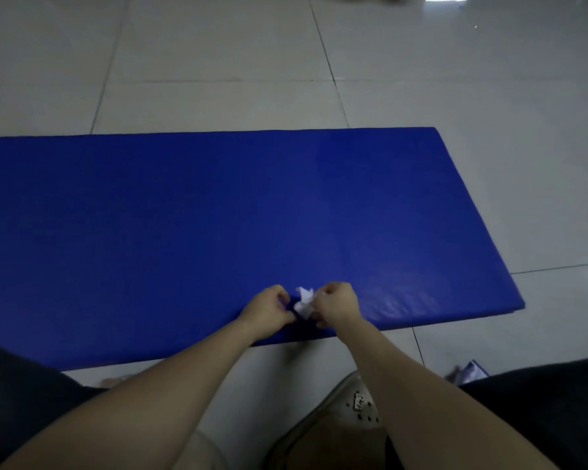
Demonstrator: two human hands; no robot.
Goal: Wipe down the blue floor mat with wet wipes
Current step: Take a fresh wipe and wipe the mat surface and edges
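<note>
Nearest, a pale perforated clog and a crinkled bluish packet sit on the glossy tiled floor. Over the mat's near edge, the left hand and right hand both pinch a crumpled white wipe with curled fingers. The blue mat lies flat, smooth, rectangular, faintly sheened towards its right end.

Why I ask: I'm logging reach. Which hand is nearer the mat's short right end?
Right. The right hand is over the near edge of the blue mat, closer to that end; the left hand is beside it, farther left. Both pinch the white wipe.
</note>
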